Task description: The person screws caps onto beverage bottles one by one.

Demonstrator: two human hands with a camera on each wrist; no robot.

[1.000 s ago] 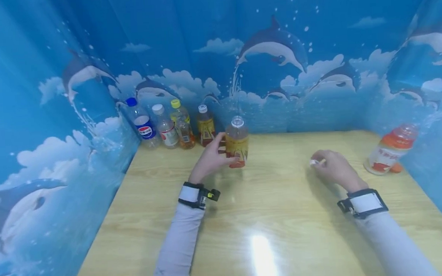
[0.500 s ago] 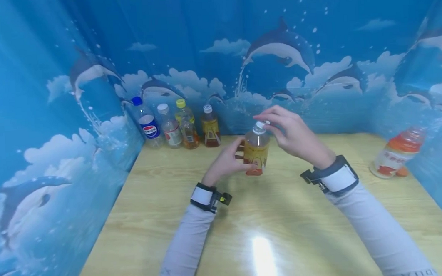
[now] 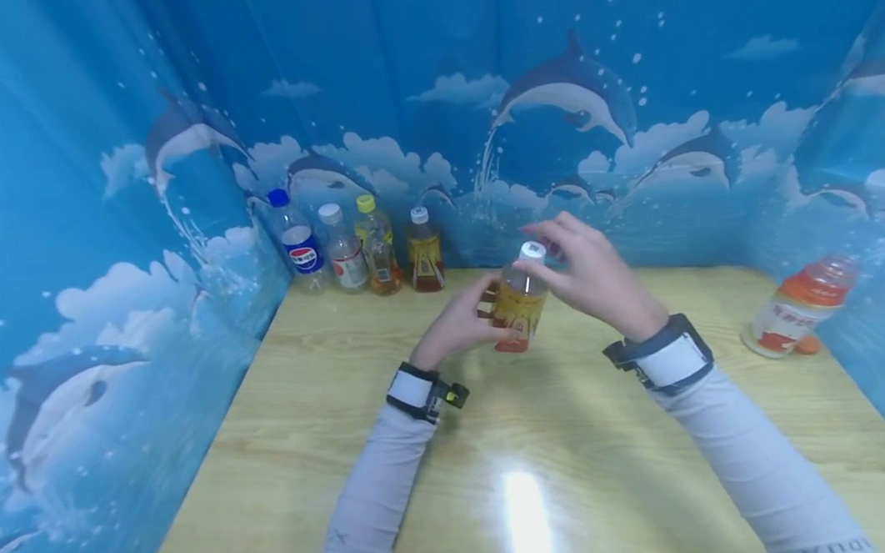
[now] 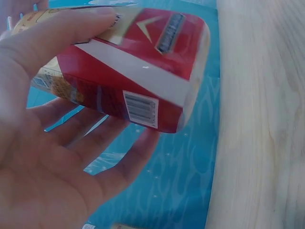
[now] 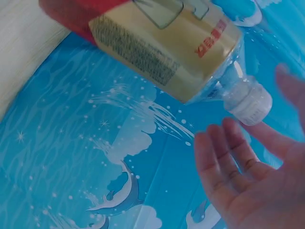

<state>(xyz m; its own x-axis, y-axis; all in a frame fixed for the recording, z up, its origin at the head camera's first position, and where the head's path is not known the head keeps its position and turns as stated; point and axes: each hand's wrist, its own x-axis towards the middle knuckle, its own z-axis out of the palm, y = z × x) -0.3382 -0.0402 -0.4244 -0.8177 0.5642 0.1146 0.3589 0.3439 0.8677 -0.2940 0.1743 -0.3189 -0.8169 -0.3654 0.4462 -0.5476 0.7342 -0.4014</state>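
Observation:
A clear plastic bottle (image 3: pixel 517 306) with a yellow and red label is tilted slightly, and my left hand (image 3: pixel 463 324) grips it round the label. In the left wrist view the thumb lies over the bottle (image 4: pixel 128 71) and the other fingers support it from the opposite side. On its mouth sits a white cap (image 3: pixel 532 252), also visible as a pale cap (image 5: pixel 255 105) in the right wrist view. Around that cap is my right hand (image 3: pixel 588 269), fingers spread; in the right wrist view the thumb stands apart and the index finger lies beside the cap.
Along the back left stand a Pepsi bottle (image 3: pixel 302 250), a white-capped bottle (image 3: pixel 347 261), a yellow-capped bottle (image 3: pixel 381 255) and a similar yellow-labelled bottle (image 3: pixel 426 256). At the right an uncapped orange-topped bottle (image 3: pixel 797 308) stands by an orange cap (image 3: pixel 808 345). A dolphin-print curtain (image 3: pixel 431 51) encloses the table (image 3: pixel 331 449).
My right hand has come from the table at the right with the white cap to the bottle's mouth, and its fingers have since loosened. My left hand has brought the bottle rightward.

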